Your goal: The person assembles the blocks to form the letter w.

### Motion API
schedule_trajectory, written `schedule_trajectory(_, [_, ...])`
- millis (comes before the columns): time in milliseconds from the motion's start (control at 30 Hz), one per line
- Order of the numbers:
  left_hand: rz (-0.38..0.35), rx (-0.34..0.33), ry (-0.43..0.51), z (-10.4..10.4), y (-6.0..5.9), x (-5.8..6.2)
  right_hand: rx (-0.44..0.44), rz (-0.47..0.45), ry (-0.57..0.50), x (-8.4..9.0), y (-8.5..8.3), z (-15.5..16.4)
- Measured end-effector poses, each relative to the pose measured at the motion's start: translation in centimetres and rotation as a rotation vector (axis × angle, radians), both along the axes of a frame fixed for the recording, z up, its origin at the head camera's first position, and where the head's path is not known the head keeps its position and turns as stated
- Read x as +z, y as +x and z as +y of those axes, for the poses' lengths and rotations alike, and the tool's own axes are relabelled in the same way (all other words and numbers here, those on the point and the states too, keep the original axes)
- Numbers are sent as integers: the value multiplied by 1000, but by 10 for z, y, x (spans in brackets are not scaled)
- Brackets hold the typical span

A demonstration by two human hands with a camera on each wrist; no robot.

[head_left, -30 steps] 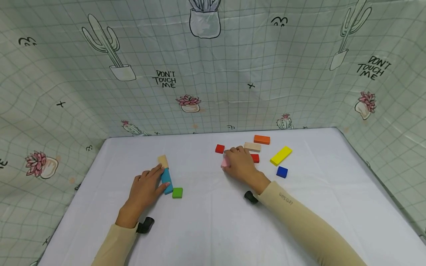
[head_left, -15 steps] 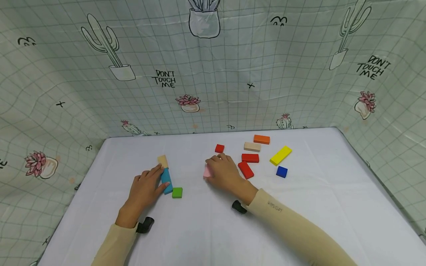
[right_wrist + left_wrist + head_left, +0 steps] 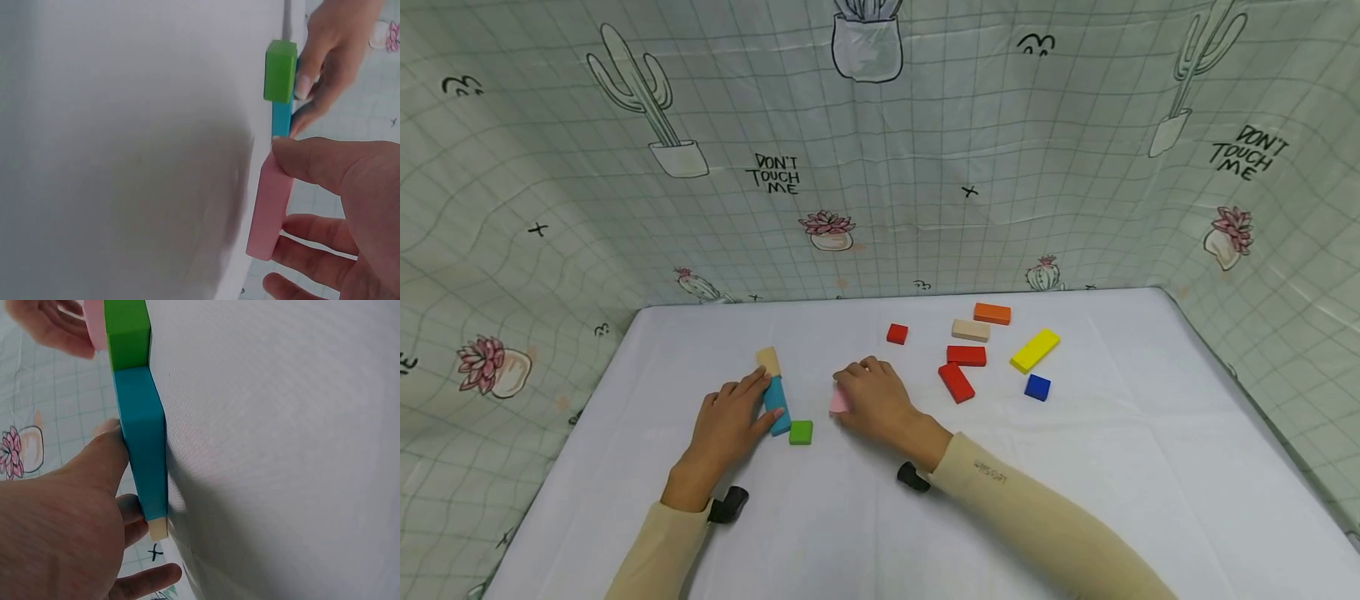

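Observation:
My left hand (image 3: 724,425) rests on the white table, its thumb and fingers touching the long side of a teal block (image 3: 776,405) (image 3: 144,447). A beige block (image 3: 767,361) lies at the teal block's far end and a green square block (image 3: 801,432) (image 3: 279,70) at its near end. My right hand (image 3: 874,402) pinches a pink block (image 3: 838,401) (image 3: 270,208) between thumb and fingers, holding it on the table just right of the green and teal blocks.
Further right on the table (image 3: 880,517) lie a small red square (image 3: 897,333), two red bars (image 3: 965,356) (image 3: 956,382), a beige bar (image 3: 971,330), an orange bar (image 3: 992,313), a yellow bar (image 3: 1034,350) and a blue square (image 3: 1037,387). Cactus-print cloth walls stand on three sides.
My right hand has slid the pink block leftward from the group of blocks at right, to just beside the green block. The left hand has stayed on the teal block.

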State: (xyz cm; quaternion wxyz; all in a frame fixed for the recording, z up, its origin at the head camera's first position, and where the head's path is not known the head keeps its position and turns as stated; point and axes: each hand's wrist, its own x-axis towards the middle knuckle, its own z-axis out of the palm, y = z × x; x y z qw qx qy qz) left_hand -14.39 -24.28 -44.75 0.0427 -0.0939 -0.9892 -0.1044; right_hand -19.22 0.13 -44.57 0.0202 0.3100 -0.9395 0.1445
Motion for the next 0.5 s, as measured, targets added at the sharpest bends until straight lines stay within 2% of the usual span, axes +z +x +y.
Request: schedule_trajectory(500, [-11,-1,5,0,-1,0,22,9,36,-4,3,-18])
